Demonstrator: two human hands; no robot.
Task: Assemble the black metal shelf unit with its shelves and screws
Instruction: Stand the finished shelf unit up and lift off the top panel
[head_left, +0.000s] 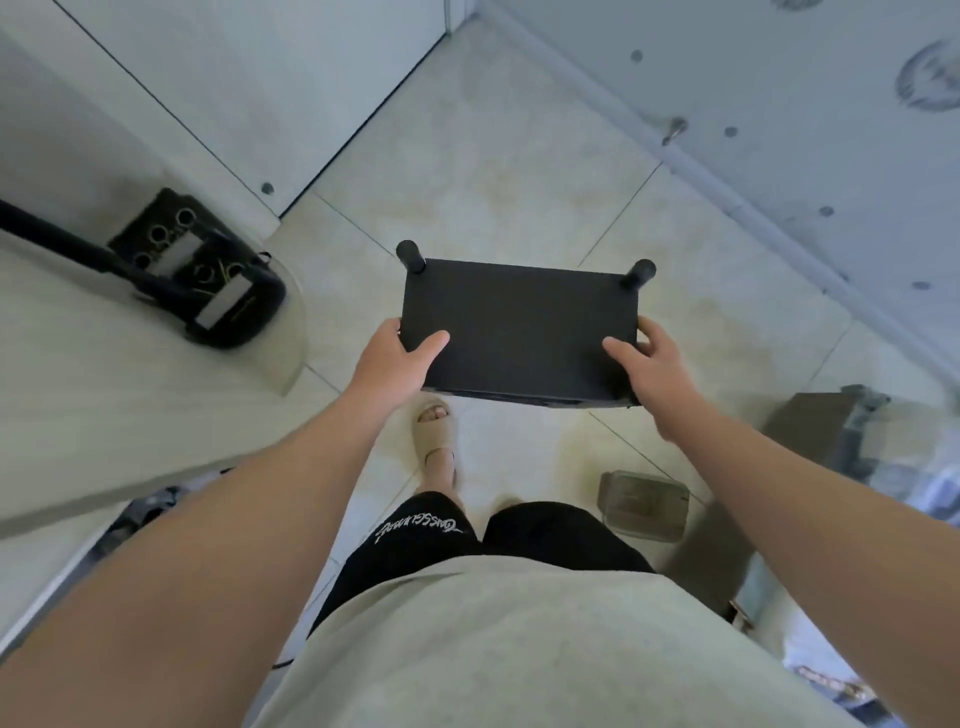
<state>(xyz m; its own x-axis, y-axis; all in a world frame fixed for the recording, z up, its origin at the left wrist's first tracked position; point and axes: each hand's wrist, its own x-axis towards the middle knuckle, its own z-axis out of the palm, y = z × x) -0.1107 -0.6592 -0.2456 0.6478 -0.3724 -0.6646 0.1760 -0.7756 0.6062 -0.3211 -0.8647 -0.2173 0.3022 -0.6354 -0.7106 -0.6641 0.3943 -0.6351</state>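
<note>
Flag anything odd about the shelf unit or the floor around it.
Nothing looks damaged or spilled. The shelf unit is held at its sides by the left hand and right hand. Posts show only at its far corners; the hands hide the near ones.

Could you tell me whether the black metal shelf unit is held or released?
Held: left hand and right hand grip near corners of the black metal shelf unit, thumbs on top. Contact with the floor: cannot tell.
</note>
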